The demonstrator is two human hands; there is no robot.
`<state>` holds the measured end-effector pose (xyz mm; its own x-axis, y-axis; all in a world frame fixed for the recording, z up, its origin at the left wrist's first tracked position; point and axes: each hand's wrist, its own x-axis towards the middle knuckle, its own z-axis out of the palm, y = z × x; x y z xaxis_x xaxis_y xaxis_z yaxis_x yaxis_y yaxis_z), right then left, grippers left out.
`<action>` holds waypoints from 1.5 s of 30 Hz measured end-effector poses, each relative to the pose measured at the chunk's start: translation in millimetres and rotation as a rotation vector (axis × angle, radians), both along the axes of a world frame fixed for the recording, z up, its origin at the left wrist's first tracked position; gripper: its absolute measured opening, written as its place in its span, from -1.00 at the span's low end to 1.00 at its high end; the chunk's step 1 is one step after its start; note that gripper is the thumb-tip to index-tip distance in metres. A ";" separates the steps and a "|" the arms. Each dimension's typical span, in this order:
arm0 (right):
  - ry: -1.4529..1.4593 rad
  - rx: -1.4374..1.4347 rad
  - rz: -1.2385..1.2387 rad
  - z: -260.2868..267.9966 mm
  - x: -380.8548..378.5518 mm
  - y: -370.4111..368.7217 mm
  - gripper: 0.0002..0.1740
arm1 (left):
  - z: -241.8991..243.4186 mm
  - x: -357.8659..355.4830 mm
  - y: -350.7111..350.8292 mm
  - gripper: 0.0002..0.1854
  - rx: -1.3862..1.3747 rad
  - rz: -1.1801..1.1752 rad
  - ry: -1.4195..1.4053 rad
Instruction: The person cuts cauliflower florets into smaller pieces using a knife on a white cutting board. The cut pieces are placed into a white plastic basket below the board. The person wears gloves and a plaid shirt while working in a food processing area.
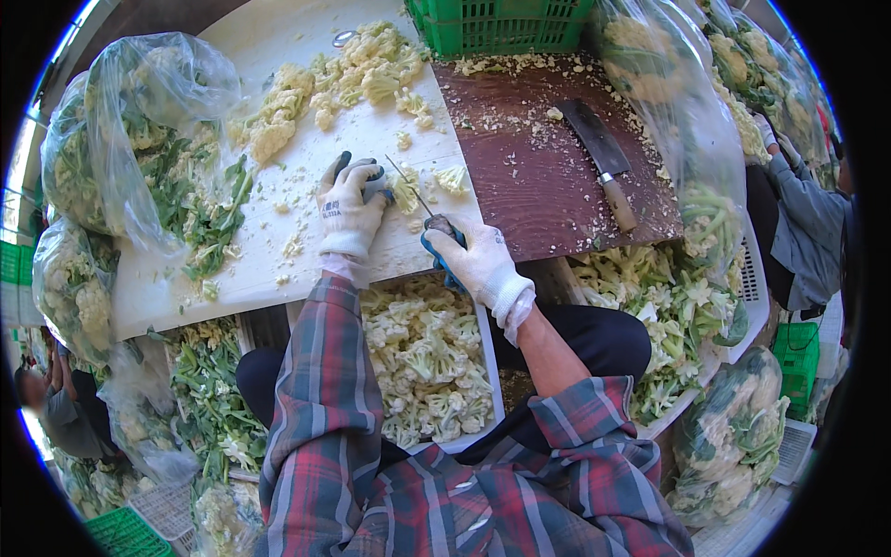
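My right hand (466,257), in a white knit glove with blue-coated fingers, grips the handle of a thin-bladed knife (420,198). The blade points up and left, lying against a cauliflower floret (404,191). My gloved left hand (351,202) rests on the white cutting board (292,244), its thumb and fingertips close to the left side of that floret; whether it grips the floret cannot be told. Another floret (451,179) lies just right of the blade. Further up the board is a heap of cauliflower florets (372,63). Below the board edge, a white crate (491,369) holds cut florets.
A cleaver (602,153) lies on the brown board (501,209). Behind stands a green plastic crate (501,28). Plastic bags of cauliflower (139,125) flank both sides. Cauliflower leaves and trimmings (216,390) lie at lower left. A co-worker (811,223) is at the far right, another at the far left.
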<state>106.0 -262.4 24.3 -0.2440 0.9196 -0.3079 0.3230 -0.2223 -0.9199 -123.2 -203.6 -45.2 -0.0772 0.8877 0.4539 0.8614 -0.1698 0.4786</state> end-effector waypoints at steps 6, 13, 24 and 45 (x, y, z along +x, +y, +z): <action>-0.146 0.064 0.056 -1.3 -2.6 4.4 -0.50 | -1.2 -4.5 1.3 -0.61 -0.011 0.007 -0.026; -0.211 -0.111 0.008 -19.2 -11.3 13.6 -0.47 | 2.9 -3.3 1.0 -0.67 -0.041 -0.045 -0.099; 0.174 -0.158 -0.317 0.1 16.0 15.2 -0.66 | 33.8 23.4 38.6 -0.30 -0.314 -0.052 0.294; -0.073 -0.004 0.096 45.1 23.2 -17.2 -0.50 | 15.6 -178.8 114.1 -0.23 -0.204 0.502 -0.198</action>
